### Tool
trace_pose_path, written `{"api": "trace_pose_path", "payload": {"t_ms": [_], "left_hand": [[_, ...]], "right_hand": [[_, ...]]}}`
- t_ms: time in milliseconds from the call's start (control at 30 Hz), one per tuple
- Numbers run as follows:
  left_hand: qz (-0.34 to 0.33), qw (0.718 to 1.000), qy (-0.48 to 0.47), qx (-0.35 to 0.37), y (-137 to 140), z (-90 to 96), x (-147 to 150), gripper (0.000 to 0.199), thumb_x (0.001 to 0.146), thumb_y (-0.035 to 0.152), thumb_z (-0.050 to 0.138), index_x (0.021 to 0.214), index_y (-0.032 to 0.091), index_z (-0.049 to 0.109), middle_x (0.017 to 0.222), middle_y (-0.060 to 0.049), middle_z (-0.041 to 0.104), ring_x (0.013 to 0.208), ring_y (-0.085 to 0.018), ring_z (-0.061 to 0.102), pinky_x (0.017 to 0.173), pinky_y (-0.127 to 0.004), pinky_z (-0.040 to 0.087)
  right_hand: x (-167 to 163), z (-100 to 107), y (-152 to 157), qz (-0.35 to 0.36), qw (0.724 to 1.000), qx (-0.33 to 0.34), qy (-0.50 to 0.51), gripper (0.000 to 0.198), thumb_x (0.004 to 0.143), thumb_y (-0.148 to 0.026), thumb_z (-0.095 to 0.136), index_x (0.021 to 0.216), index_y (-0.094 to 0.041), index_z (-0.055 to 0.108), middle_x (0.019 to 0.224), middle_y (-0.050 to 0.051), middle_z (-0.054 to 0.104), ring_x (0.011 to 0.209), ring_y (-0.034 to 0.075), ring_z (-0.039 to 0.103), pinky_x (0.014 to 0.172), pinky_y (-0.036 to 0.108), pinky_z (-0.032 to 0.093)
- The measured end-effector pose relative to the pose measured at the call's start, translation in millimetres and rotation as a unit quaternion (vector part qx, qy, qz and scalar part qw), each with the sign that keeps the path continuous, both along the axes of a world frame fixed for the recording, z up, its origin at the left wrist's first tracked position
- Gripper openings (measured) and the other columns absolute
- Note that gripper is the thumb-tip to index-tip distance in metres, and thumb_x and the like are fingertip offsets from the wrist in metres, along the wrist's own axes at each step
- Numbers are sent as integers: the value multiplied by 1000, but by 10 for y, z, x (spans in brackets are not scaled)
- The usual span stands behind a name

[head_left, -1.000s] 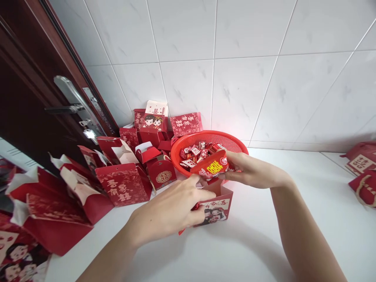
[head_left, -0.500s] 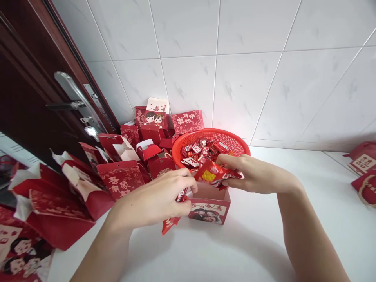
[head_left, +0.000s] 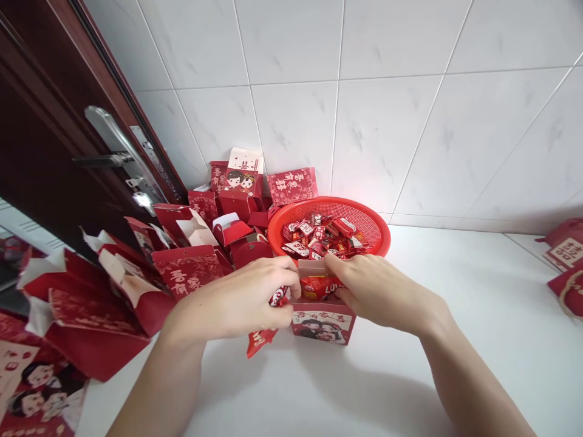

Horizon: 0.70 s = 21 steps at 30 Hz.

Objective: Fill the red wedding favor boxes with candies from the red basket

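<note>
The filling of the cartoon-couple gift box (head_left: pixel 322 326) looked partway along. The box stood upright on the white tabletop (head_left: pixel 396 388), its top unclosed, and a red snack packet (head_left: pixel 314 287) lettered "LO" sat in its mouth, partly below the rim. The right hand (head_left: pixel 380 291) was over the box's right side, thumb and fingers appearing to pinch the packet's right end; the fingertips were partly hidden. That packet had not been let go.

Just left of the box, the left hand (head_left: pixel 248 298) had its fingers curled around a red-and-white wrapped sweet (head_left: pixel 279 296). A red wrapper end (head_left: pixel 261 342) hung below the palm; whether it belonged to the same piece could not be told. Whatever that hand held was not in the box. How much lay deeper inside could not be seen.

Just beyond the box, the red plastic colander (head_left: pixel 376 226) held a heap of wrapped candies (head_left: pixel 319 238), so plenty of supply seemed left. To the box's left stood a crowd of red paper boxes (head_left: pixel 186 270), many with flaps up, apparently not finished; their contents were out of sight. Well off to its right was a red bag with a rope handle (head_left: pixel 567 292).
</note>
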State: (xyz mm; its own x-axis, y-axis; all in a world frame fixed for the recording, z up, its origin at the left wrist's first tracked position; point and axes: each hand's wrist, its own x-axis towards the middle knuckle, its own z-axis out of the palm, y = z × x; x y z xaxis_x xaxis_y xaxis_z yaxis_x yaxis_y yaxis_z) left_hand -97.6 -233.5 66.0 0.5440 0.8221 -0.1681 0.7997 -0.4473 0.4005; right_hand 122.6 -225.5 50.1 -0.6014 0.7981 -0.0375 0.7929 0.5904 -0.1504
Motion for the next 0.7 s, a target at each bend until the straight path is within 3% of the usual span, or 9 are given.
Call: {"api": "trace_pose_path", "payload": {"t_ms": [267,467,700], "left_hand": [[-1,1000,19,-5,-22,-15,-24,17,73,18,54,80,23,68,108,-3,63,91,-22,63,72,-28,45],[-9,1000,15,-8,-57,-15,-27,16,74,19,55,81,23,69,109,-4,64,93,-22,63,74,-27,46],[-12,999,43,-12,-62,-8,9,13,78,21,54,80,22,67,101,-4,62,85,-21,62,74,-29,46]], "right_hand": [[-151,29,14,-47,997,24,-58,30,79,2,47,79,-18,70,58,4,56,53,15,48,52,30,21],[-192,-8,19,-66,994,35,-76,23,79,-3,52,74,-17,68,55,4,53,51,16,47,50,30,20],[-106,-19,38,-29,997,38,-69,23,71,4,50,63,-17,56,52,0,44,47,11,28,50,31,15]]}}
